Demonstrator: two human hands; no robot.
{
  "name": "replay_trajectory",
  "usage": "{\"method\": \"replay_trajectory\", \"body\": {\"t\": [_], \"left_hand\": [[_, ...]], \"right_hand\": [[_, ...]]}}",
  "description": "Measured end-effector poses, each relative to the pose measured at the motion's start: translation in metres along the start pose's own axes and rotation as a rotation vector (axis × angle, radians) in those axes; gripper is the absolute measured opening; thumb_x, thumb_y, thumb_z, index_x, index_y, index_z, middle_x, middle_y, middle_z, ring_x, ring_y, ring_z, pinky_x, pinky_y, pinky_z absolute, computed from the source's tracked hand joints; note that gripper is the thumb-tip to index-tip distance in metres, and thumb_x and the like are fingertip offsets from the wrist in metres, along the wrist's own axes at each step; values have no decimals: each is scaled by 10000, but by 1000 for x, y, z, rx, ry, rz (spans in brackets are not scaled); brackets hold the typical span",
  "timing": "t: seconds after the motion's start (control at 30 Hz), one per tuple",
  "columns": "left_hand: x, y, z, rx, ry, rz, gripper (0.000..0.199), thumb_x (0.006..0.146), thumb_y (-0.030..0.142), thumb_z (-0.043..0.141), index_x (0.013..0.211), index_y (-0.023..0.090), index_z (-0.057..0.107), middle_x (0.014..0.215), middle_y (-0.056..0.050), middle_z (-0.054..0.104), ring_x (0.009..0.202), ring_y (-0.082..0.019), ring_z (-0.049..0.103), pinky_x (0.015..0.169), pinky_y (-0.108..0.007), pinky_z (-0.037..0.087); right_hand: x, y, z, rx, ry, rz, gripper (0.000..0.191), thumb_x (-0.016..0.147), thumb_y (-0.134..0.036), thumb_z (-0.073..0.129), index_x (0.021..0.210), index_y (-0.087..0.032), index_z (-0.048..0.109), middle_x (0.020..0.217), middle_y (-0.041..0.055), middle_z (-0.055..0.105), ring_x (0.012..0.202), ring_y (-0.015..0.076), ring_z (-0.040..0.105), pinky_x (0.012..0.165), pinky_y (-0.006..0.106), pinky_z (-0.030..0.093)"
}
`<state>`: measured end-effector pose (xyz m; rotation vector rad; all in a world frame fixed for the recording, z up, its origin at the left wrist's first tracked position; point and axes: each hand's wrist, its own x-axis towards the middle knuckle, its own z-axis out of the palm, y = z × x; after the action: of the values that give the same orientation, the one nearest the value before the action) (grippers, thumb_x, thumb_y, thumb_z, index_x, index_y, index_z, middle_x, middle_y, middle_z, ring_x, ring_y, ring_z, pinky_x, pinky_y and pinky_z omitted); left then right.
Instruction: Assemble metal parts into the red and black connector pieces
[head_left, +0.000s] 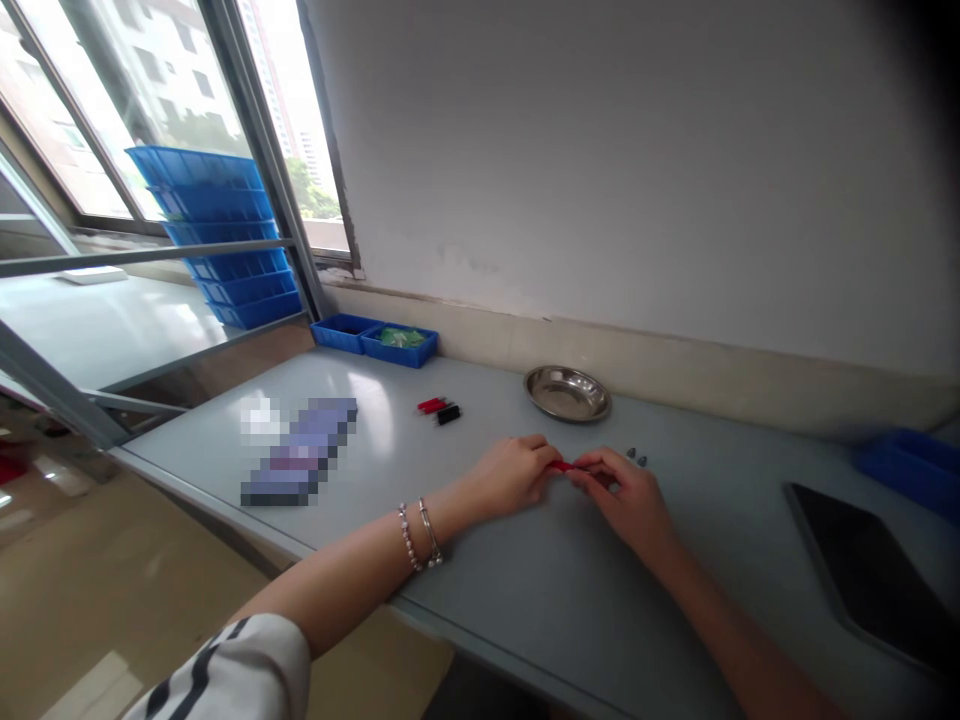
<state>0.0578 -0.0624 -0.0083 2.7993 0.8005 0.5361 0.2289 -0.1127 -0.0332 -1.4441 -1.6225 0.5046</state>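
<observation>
Nearest, the two forearms come in over the near edge of the grey table [480,590], the left wrist carrying two bracelets [420,535], and both hands rest low on the tabletop, which would steady them for small work. The left hand [510,475] and the right hand [626,495] meet at their fingertips around a small red part [559,466], each hand closed in a pinch on one end of it, so the part sits just above the table between them, near the middle of the scene. It is too small to say what it is. Just beyond the right hand lie two tiny grey bits [637,457], close enough to be picked up without shifting an arm. To the right, a dark tablet [870,570] lies flat, apart from the hands. To the left, a blurred flat thing [300,450] lies on the table. A little farther, left of centre, a red piece and a black piece [439,409] lie side by side. Beyond the hands a shallow steel dish [567,392] sits near the wall, seemingly empty. Farther left, two low blue trays [375,338] stand against the wall, one holding something green, and past them a stack of blue bins [217,235] rises by the window.
</observation>
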Motion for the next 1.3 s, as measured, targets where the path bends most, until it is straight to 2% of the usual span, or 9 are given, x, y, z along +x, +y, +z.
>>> {"method": "replay_trajectory", "body": {"t": [0.27, 0.47, 0.87, 1.03, 1.3], "left_hand": [[0, 0, 0, -24, 13, -29, 212, 878, 245, 403, 947, 145, 577, 864, -70, 587, 781, -155, 581, 708, -262, 463], [0, 1, -1, -8, 7, -34, 218, 877, 244, 400, 949, 147, 581, 873, -70, 589, 791, -159, 584, 704, -260, 464], [0, 2, -2, 35, -10, -27, 206, 871, 253, 408, 945, 158, 575, 883, -63, 586, 754, -161, 582, 658, -257, 457], [0, 2, -1, 40, -7, -17, 202, 877, 251, 401, 929, 154, 571, 867, -64, 584, 755, -149, 578, 656, -240, 448], [0, 1, -1, 49, -18, -7, 218, 881, 276, 396, 927, 154, 571, 860, -62, 580, 748, -152, 576, 641, -240, 444]], "right_hand": [[0, 3, 0, -15, -4, -30, 165, 744, -359, 534, 778, -206, 582, 772, 51, 683, 708, 187, 632, 628, 302, 490], [-1, 1, 0, 19, -24, 29, 182, 756, -381, 520, 771, -206, 569, 717, 44, 686, 696, 193, 644, 636, 309, 493], [-2, 1, -3, -12, -63, 21, 294, 787, -475, 458, 734, -206, 564, 641, 51, 662, 638, 195, 629, 594, 299, 480], [-1, 3, 0, 34, -56, 1, 265, 792, -464, 457, 797, -212, 537, 639, 38, 654, 598, 179, 616, 583, 296, 485], [0, 5, 1, 47, -75, 13, 229, 784, -432, 479, 764, -209, 531, 647, 32, 645, 605, 169, 609, 609, 298, 490]]}}
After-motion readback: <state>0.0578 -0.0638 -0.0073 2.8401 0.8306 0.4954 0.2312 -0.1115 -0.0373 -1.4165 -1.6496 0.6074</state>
